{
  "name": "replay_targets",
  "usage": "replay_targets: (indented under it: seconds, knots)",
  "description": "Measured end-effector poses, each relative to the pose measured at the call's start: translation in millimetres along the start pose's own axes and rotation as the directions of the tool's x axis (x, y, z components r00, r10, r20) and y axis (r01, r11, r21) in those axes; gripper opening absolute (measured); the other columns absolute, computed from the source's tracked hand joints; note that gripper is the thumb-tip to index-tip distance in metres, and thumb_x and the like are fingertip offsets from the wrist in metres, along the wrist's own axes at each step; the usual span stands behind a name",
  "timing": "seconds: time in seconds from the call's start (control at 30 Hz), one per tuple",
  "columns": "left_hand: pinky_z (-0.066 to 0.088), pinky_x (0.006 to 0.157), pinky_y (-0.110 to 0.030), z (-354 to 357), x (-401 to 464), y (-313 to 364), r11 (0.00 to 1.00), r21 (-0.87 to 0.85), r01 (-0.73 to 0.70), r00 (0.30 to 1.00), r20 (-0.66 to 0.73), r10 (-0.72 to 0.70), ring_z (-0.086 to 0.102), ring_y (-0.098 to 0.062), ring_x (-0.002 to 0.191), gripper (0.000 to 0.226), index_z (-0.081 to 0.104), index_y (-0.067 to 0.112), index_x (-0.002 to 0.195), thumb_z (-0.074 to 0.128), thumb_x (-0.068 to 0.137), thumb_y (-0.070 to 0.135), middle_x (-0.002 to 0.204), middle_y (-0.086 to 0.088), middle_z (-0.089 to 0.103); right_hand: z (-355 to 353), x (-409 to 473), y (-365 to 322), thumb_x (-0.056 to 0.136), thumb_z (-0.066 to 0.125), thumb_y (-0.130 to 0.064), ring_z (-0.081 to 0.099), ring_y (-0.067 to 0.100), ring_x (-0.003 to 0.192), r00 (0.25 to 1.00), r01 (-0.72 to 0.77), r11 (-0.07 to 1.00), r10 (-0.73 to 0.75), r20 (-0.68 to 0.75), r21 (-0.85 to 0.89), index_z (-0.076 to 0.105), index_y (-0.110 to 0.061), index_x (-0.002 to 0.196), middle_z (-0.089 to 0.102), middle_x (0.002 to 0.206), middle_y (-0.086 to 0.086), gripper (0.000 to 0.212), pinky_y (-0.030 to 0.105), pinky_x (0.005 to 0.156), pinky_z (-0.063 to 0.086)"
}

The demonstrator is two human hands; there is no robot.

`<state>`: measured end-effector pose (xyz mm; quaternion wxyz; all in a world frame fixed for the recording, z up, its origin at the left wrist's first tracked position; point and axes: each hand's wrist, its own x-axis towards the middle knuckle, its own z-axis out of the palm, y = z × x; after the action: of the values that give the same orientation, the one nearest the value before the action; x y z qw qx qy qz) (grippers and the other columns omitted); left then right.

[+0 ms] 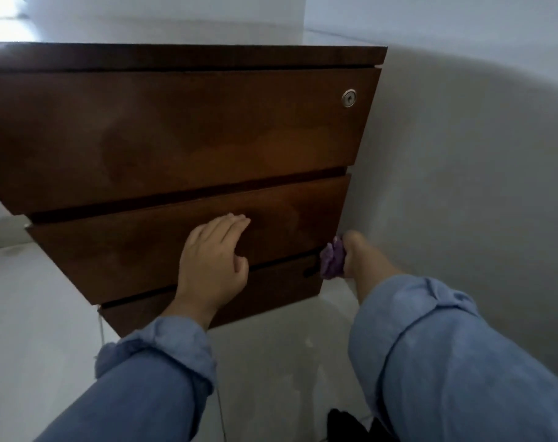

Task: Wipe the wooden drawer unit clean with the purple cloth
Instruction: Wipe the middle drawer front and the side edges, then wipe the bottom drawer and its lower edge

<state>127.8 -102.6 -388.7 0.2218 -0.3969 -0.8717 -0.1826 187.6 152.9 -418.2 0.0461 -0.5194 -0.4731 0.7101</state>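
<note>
The dark wooden drawer unit (175, 129) fills the upper middle of the head view, with three drawer fronts and a round metal lock (348, 98) at the top right. My left hand (212, 266) lies flat on the middle drawer front, fingers together, holding nothing. My right hand (359, 255) grips the bunched purple cloth (331, 261) and presses it against the right edge of the unit, where the middle and bottom drawers meet. Most of the right hand's fingers are hidden behind the cloth and the unit's side.
A pale wall (462, 154) runs close along the unit's right side, leaving a narrow gap. The white floor (32, 314) spreads to the left and in front. A dark object (344, 422) lies on the floor at the bottom edge.
</note>
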Motion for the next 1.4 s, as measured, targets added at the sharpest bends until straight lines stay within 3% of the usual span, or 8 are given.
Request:
replay_targets:
  seconds: [0.13,0.23,0.53,0.63,0.73,0.9,1.13,1.4]
  knots:
    - [0.038,0.094,-0.032,5.4,-34.4,-19.4,0.979,-0.047,0.200,0.930,0.322,-0.175,0.056,-0.019,0.113,0.036,0.066,0.023,0.118,0.054,0.085,0.015,0.122,0.003,0.062,-9.7,-27.0,-0.1,0.098,0.024,-0.029,0.035,0.014,0.015,0.999,0.018,0.999,-0.016,0.038,-0.042,0.042,-0.005,0.056,0.037,0.024,0.003,0.052,0.009,0.029,0.032]
    - [0.043,0.101,-0.035,15.8,-63.1,-61.7,0.822,-0.020,0.570,0.710,0.514,-0.480,0.055,-0.025,0.119,0.035,0.064,0.021,0.122,0.056,0.088,0.019,0.130,-0.004,0.060,-5.9,-24.3,15.0,0.095,0.029,-0.026,0.033,0.013,0.018,0.995,0.081,0.997,-0.081,0.050,-0.008,0.042,-0.010,0.063,0.033,0.025,0.001,0.038,0.011,0.034,0.037]
    - [0.044,0.094,-0.045,26.7,-113.6,-133.5,0.205,-0.212,0.956,0.263,0.302,-0.916,0.052,-0.043,0.119,0.052,0.046,-0.008,0.131,0.063,0.091,0.021,0.131,-0.025,0.054,11.5,18.4,32.3,0.097,0.049,-0.032,0.043,0.025,0.050,0.985,0.168,0.980,-0.173,-0.030,-0.108,0.057,-0.009,0.060,0.055,0.064,0.018,0.044,0.025,0.043,0.038]
    - [0.046,0.094,-0.050,38.7,-120.8,-145.4,0.175,-0.334,0.926,0.288,0.326,-0.900,0.056,-0.042,0.113,0.049,0.049,0.005,0.128,0.066,0.089,0.029,0.125,-0.020,0.059,14.1,44.2,42.8,0.092,0.059,-0.021,0.060,0.036,0.077,0.968,0.248,0.948,-0.250,0.014,-0.199,0.061,-0.004,0.093,0.063,0.102,0.025,0.016,0.035,0.063,0.057]
    - [0.048,0.086,-0.046,45.0,-122.9,-158.6,0.189,-0.397,0.898,0.325,0.309,-0.894,0.061,-0.038,0.106,0.036,0.056,0.010,0.115,0.066,0.088,0.032,0.112,-0.010,0.065,13.8,60.5,49.8,0.087,0.067,-0.019,0.064,0.034,0.096,0.956,0.286,0.932,-0.260,0.140,-0.224,0.054,-0.007,0.127,0.063,0.121,0.018,0.044,0.044,0.078,0.058]
    - [0.040,0.084,-0.035,43.9,-129.3,-166.0,0.249,-0.341,0.907,0.333,0.215,-0.918,0.061,-0.030,0.105,0.043,0.064,0.008,0.113,0.067,0.086,0.041,0.110,-0.009,0.069,12.4,71.7,48.6,0.089,0.063,-0.017,0.063,0.013,0.049,0.940,0.337,0.920,-0.316,0.131,-0.200,0.055,-0.012,0.097,0.066,0.095,0.013,0.012,0.022,0.039,0.049]
    - [0.036,0.081,-0.026,45.8,-126.4,-164.9,0.140,-0.466,0.874,0.218,0.117,-0.969,0.056,-0.020,0.090,0.036,0.066,0.012,0.105,0.066,0.086,0.043,0.097,-0.001,0.064,15.7,77.3,53.5,0.081,0.073,-0.029,0.065,0.029,0.098,0.929,0.366,0.915,-0.347,0.128,-0.172,0.061,-0.017,0.105,0.067,0.112,0.010,0.030,0.043,0.088,0.053]
    - [0.037,0.084,-0.027,50.7,-127.7,-167.4,0.117,-0.511,0.852,0.190,0.092,-0.978,0.054,-0.019,0.093,0.036,0.065,0.017,0.106,0.067,0.084,0.046,0.100,0.001,0.062,14.9,79.0,60.4,0.071,0.080,-0.039,0.066,0.027,0.102,0.917,0.400,0.903,-0.394,0.066,-0.158,0.059,-0.015,0.118,0.066,0.117,0.009,0.057,0.045,0.095,0.052]
